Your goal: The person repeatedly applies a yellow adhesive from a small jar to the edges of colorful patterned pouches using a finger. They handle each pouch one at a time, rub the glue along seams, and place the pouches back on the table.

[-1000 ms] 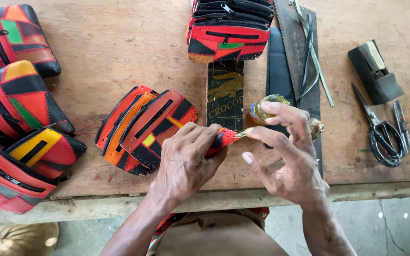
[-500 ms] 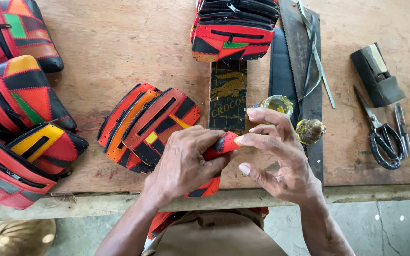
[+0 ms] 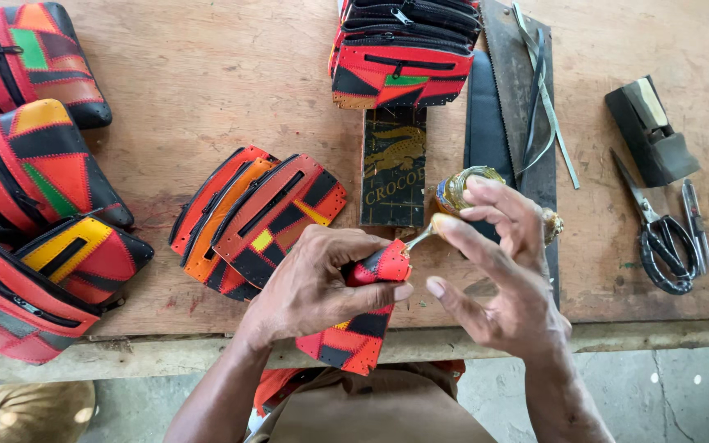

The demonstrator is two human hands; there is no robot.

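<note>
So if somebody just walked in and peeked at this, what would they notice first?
Probably the two hands near the bench's front edge: the left hand grips a red, black and orange patchwork pouch, and the right hand holds a thin tool to its top. Then all the bright matching pouches, fanned out just left of the hands, piled at the far left and stacked at the top. Black scissors lie at the right.

A red, black and orange patchwork pouch (image 3: pixel 363 320) is gripped in the left hand (image 3: pixel 313 287) at the bench's 6 o'clock edge. A thin applicator (image 3: pixel 420 238) is pinched by the right hand (image 3: pixel 502 279) against the pouch's upper corner. A small glass jar (image 3: pixel 457 189) is seen at 12 o'clock from the right hand, scissors (image 3: pixel 658 238) at 3 o'clock.
</note>
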